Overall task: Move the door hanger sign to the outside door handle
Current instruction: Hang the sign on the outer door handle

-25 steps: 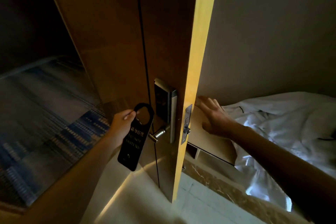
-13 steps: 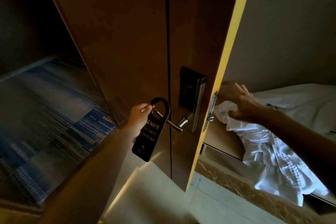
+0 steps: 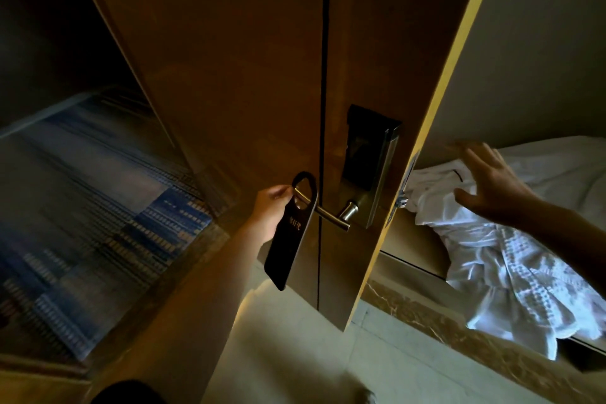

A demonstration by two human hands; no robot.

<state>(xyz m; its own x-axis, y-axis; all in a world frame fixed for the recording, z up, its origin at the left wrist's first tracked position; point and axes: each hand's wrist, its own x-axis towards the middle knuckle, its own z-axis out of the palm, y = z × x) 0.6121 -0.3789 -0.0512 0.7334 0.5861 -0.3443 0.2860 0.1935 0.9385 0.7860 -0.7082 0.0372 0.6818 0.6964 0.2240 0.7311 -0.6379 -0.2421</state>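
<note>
From the head camera, a tall brown wooden door (image 3: pixel 229 75) with a smooth, faintly grained face and a narrow dark vertical groove stands open, its pale yellow edge (image 3: pixel 436 102) turned toward the right. On its face sits a dark rectangular electronic lock plate (image 3: pixel 364 154) with a brushed metal side, and below it a cylindrical brushed-steel lever handle (image 3: pixel 328 215) runs leftward.

The flat, glossy black door hanger sign (image 3: pixel 288 239), an elongated card with a rounded top and a keyhole-shaped cut-out, has the tip of the lever showing through that hole. Its long axis runs steeply downward, the lower end slanting to the left; faint gold lettering, too dim to read, faces the camera.

The left hand (image 3: pixel 272 210) pinches the sign's upper left rim between fingertips and thumb. The right hand (image 3: pixel 488 184) is empty, fingers spread, hovering beyond the door edge above crumpled white cloth (image 3: pixel 511 272) with a waffle-like weave.

Blue and grey patterned carpet (image 3: pixel 82 207) lies left; pale smooth floor tile (image 3: pixel 295 354) lies below.
</note>
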